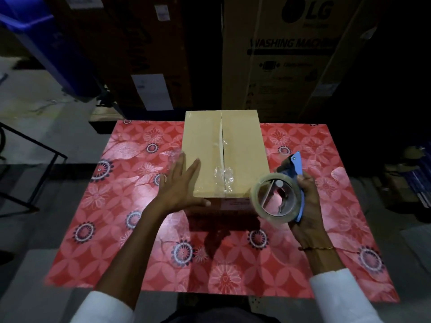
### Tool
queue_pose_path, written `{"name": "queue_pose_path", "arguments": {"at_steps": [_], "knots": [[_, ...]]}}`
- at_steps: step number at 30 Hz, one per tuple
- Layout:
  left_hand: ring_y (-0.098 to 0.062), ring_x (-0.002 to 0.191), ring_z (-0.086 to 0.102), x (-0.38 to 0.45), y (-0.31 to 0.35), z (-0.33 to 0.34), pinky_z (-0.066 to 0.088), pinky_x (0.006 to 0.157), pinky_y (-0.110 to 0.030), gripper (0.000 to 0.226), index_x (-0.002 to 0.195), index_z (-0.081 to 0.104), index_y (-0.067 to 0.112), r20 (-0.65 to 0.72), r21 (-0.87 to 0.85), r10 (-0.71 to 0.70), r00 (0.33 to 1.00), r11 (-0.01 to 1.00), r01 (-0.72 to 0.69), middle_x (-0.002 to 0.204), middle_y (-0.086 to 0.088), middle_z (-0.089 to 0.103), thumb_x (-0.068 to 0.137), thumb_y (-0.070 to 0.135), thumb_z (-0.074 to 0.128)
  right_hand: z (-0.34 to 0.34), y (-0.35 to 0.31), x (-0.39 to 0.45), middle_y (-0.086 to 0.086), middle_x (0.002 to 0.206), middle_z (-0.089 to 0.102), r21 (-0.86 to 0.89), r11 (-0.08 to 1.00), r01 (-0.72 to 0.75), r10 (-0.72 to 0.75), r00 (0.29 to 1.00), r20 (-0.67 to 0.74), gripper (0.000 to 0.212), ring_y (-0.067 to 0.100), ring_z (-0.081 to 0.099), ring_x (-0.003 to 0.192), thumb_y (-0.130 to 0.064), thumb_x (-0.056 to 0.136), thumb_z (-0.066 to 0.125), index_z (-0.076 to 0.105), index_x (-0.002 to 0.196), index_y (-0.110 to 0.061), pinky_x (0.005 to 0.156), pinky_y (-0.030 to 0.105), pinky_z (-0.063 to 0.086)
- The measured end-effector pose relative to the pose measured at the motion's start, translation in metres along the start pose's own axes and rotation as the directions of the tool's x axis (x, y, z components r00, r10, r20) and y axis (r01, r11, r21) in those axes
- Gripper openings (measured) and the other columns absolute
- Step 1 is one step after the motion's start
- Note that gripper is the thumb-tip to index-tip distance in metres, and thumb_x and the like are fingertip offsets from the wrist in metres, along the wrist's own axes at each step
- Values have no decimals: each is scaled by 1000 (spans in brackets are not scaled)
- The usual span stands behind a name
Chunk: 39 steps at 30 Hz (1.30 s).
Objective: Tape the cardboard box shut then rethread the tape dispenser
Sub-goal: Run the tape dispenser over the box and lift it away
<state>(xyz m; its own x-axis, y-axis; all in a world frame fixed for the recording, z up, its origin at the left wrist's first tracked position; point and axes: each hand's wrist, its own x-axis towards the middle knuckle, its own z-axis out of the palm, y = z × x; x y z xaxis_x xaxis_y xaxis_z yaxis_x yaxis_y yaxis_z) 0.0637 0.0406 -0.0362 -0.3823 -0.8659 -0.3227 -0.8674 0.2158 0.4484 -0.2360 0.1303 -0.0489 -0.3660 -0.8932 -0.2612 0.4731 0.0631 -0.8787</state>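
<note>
A brown cardboard box (242,145) stands on the far middle of a table. Its two top flaps are folded down and meet at a centre seam, with a wrinkled piece of clear tape (223,177) across the near end of the seam. My left hand (180,187) lies flat and open on the box's near left corner, fingers spread. My right hand (306,203) holds a blue tape dispenser (296,166) with a roll of clear tape (275,199), just right of the box's near right corner.
The table carries a red flowered cloth (116,229). Tall cardboard cartons (291,54) stand close behind the table. A blue bin (44,40) is at the far left, a black metal frame (30,164) to the left, and dark clutter (410,180) to the right.
</note>
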Motion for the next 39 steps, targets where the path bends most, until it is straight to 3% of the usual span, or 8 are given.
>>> {"name": "queue_pose_path", "arguments": {"at_steps": [2,6,13,24,30,32,35,39], "knots": [[-27,153,-21,-6,-6,-4,8,122,-63,139,159,-1,37,-5,-184,-22,1000,983,21,163,-3,-33,52,75,78,9,5,-10,23,142,56,66,998,-4,3,1000,3,111,38,60,119,-52,66,88,38,149,0,104,49,54],[-15,154,-5,-15,-12,-6,16,125,-46,122,161,8,33,-26,-371,-17,1000,929,6,169,5,-13,69,43,87,20,12,-14,32,143,53,53,998,-15,14,1000,17,108,40,57,121,-50,63,89,42,144,4,113,60,41],[-13,155,7,-26,-43,-25,16,125,-49,99,158,22,36,16,-606,-103,995,790,91,169,9,8,78,57,76,45,28,-11,36,145,50,83,994,-72,67,996,67,105,45,56,126,-51,65,89,44,142,4,117,65,34],[-25,139,43,-59,-91,-40,39,106,-42,78,147,44,29,-262,-558,-380,887,809,182,157,-2,40,80,49,78,118,62,-18,18,121,65,72,987,-147,134,977,165,100,36,61,110,-53,55,93,53,132,-4,110,61,42],[-32,133,46,-61,-104,-46,42,105,-45,75,141,50,16,-327,-424,-418,848,867,263,149,-13,46,78,43,81,134,76,-22,13,115,68,11,985,-171,164,958,233,63,35,62,108,-45,66,88,62,115,-15,106,57,45],[-36,134,41,-56,-99,-47,38,105,-46,65,134,57,15,-407,-247,-385,828,919,306,146,-17,44,78,39,81,135,75,-21,10,109,70,3,986,-168,162,959,233,47,33,63,105,-40,70,84,65,108,-18,105,56,45],[-33,118,51,-47,-70,-46,48,94,-46,35,111,70,16,-564,-108,-228,794,973,203,126,-12,58,81,32,79,131,71,-22,11,108,70,27,981,-191,180,957,228,40,34,61,106,-37,72,82,68,104,-18,106,56,44],[-21,77,67,-37,-4,-32,55,73,-41,17,88,71,15,-447,-363,-86,890,927,-93,86,-3,71,89,32,68,117,64,-25,7,99,69,33,979,-203,194,964,183,51,27,62,93,-40,68,80,66,110,-16,87,45,49]]}}
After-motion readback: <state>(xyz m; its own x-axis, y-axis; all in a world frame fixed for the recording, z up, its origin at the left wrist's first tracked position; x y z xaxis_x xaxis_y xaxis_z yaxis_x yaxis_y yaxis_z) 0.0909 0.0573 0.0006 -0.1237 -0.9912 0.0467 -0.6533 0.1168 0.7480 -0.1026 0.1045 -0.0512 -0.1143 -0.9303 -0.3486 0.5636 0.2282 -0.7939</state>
